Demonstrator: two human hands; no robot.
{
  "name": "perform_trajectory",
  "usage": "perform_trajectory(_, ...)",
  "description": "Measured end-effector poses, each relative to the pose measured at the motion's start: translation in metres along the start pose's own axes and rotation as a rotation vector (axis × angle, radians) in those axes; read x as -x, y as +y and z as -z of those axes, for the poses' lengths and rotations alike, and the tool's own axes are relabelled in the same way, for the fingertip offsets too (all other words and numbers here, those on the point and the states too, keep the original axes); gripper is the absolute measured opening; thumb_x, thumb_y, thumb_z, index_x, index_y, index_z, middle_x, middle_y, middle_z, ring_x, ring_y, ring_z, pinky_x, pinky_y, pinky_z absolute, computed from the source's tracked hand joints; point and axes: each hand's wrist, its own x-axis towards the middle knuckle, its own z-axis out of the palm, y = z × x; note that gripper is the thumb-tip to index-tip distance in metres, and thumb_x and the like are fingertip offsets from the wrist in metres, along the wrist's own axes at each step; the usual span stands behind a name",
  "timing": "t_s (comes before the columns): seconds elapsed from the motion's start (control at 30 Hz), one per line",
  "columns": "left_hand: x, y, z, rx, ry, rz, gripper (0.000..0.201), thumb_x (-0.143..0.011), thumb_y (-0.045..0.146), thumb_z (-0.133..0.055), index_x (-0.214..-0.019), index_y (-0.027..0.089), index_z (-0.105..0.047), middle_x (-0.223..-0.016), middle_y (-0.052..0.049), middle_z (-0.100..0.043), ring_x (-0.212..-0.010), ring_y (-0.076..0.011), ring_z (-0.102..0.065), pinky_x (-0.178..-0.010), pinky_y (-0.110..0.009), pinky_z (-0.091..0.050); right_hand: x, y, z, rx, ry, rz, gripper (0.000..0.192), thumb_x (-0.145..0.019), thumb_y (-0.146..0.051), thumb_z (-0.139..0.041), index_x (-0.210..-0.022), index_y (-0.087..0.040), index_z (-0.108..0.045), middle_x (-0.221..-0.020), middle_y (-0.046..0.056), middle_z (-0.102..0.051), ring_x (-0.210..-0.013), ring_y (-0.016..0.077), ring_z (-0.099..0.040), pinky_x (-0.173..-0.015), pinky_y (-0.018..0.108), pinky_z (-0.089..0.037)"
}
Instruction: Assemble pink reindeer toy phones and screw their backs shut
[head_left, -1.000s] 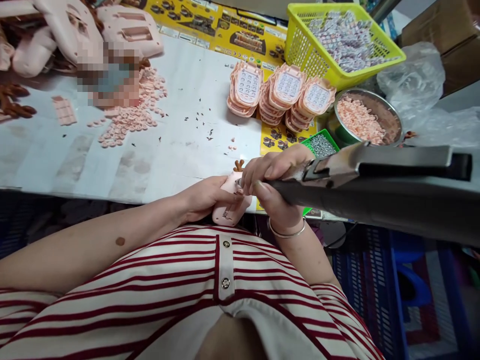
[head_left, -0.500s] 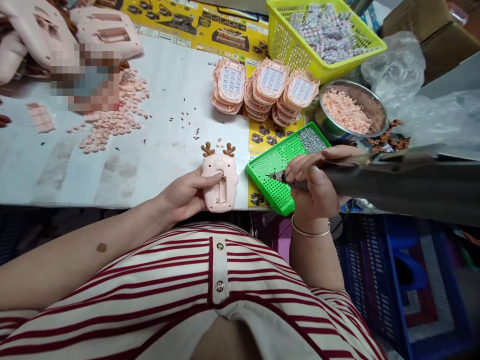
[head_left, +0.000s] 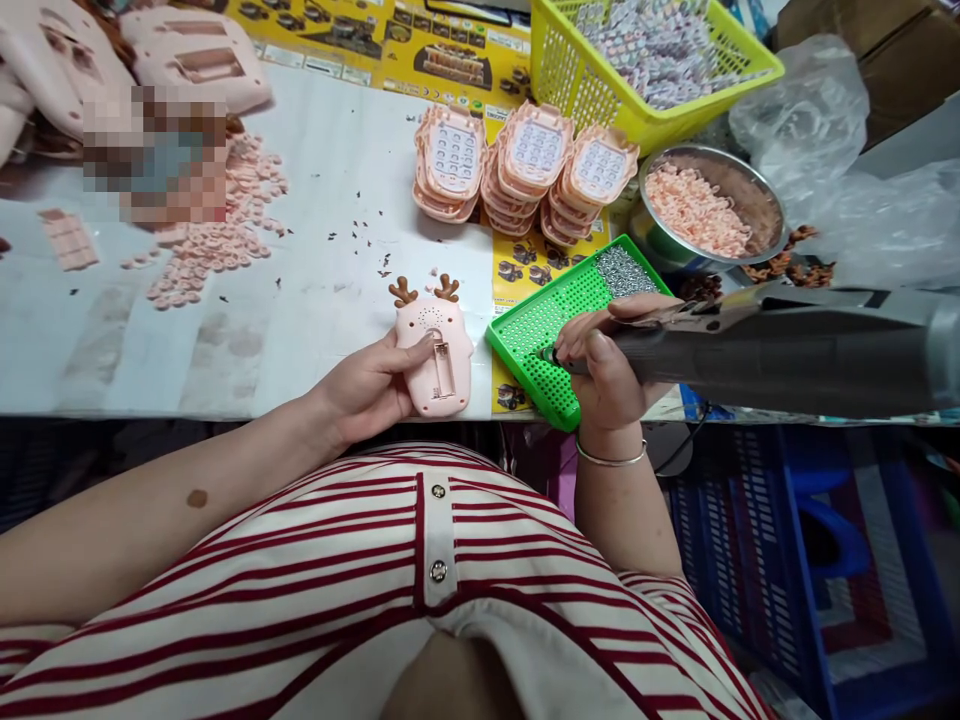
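Note:
My left hand point(head_left: 375, 385) grips a pink plastic toy phone point(head_left: 433, 375) by its left side, thumb on its back. The toy lies back up, with brown antlers at the top and an uncovered battery slot. Wrapped round a grey electric screwdriver point(head_left: 780, 350), my right hand point(head_left: 611, 365) holds it nearly level. Its tip points left over the green perforated tray point(head_left: 525, 325). Small silver screws point(head_left: 624, 272) are heaped at the tray's far end. Whether the tip carries a screw is too small to tell.
Stacks of pink shells with keypads point(head_left: 529, 150) stand behind the tray. Beyond them are a yellow basket point(head_left: 600, 105) and a metal bowl point(head_left: 776, 190) of pink parts. Small pink pieces point(head_left: 202, 255) lie on the left, near larger pink casings point(head_left: 199, 60). Blue crates point(head_left: 795, 600) stand below, right.
My right hand and the screwdriver have shifted slightly left, and the tool's rear has swung into fuller view. My left hand still holds the toy phone in nearly the same place.

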Motion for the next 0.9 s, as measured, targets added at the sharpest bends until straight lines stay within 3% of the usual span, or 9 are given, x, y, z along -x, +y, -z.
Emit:
perform_trajectory(0.1, -0.001, -0.001, -0.002, 0.022, 0.020, -0.026, 0.050, -0.088, 0.014, -0.070, -0.136, 0.024, -0.061, -0.116, -0.010, -0.075, -0.100, -0.0257, -0.074, -0.096, -0.048, -0.061, -0.001, -0.006, -0.002, -0.014, -0.007, -0.005, 0.025, -0.082, -0.032, -0.077, -0.103, -0.034, -0.064, -0.060, -0.009, -0.056, -0.045, 0.0119, -0.051, -0.047, 0.030, -0.045)
perform_trajectory(0.27, -0.003, -0.003, -0.008, 0.064, 0.081, -0.108, 0.040, -0.091, 0.013, -0.067, -0.130, 0.021, -0.064, -0.118, -0.010, -0.074, -0.111, -0.0251, -0.070, -0.101, -0.047, -0.058, -0.004, -0.047, -0.021, -0.061, 0.035, -0.042, 0.021, -0.082, -0.034, -0.076, -0.095, -0.033, -0.061, -0.057, -0.008, -0.055, -0.047, 0.0127, -0.053, -0.052, 0.030, -0.051)
perform_trajectory(0.37, -0.003, -0.004, -0.011, 0.081, 0.098, -0.122, 0.037, -0.091, 0.012, -0.067, -0.126, 0.021, -0.065, -0.114, -0.008, -0.074, -0.110, -0.0252, -0.069, -0.101, -0.046, -0.057, -0.001, -0.063, -0.039, -0.176, -0.063, 0.011, 0.019, -0.084, -0.032, -0.073, -0.099, -0.032, -0.060, -0.057, -0.009, -0.052, -0.044, 0.0109, -0.051, -0.050, 0.029, -0.051)
perform_trajectory(0.47, -0.002, -0.003, -0.013, 0.094, 0.085, -0.124, 0.035, -0.091, 0.011, -0.067, -0.125, 0.020, -0.065, -0.111, -0.007, -0.074, -0.106, -0.0230, -0.070, -0.099, -0.042, -0.057, 0.007, -0.060, -0.050, -0.258, -0.172, 0.017, 0.025, -0.084, -0.028, -0.072, -0.107, -0.030, -0.061, -0.058, -0.009, -0.051, -0.043, 0.0106, -0.051, -0.044, 0.028, -0.047)
perform_trajectory(0.63, -0.001, -0.002, -0.013, 0.091, 0.060, -0.120, 0.037, -0.091, 0.010, -0.065, -0.126, 0.021, -0.063, -0.109, -0.007, -0.074, -0.101, -0.0210, -0.070, -0.099, -0.043, -0.057, 0.018, -0.043, -0.056, -0.278, -0.182, -0.053, 0.029, -0.083, -0.034, -0.076, -0.105, -0.033, -0.058, -0.059, -0.007, -0.054, -0.042, 0.0120, -0.048, -0.041, 0.029, -0.042)
perform_trajectory(0.9, -0.006, -0.004, -0.010, 0.037, 0.016, -0.081, 0.040, -0.087, 0.015, -0.073, -0.125, 0.021, -0.062, -0.112, -0.009, -0.073, -0.098, -0.0228, -0.071, -0.094, -0.044, -0.060, 0.012, -0.038, -0.057, -0.271, -0.348, -0.060, 0.025, -0.078, -0.019, -0.073, -0.096, -0.029, -0.058, -0.059, -0.009, -0.055, -0.046, 0.0116, -0.054, -0.047, 0.026, -0.050)
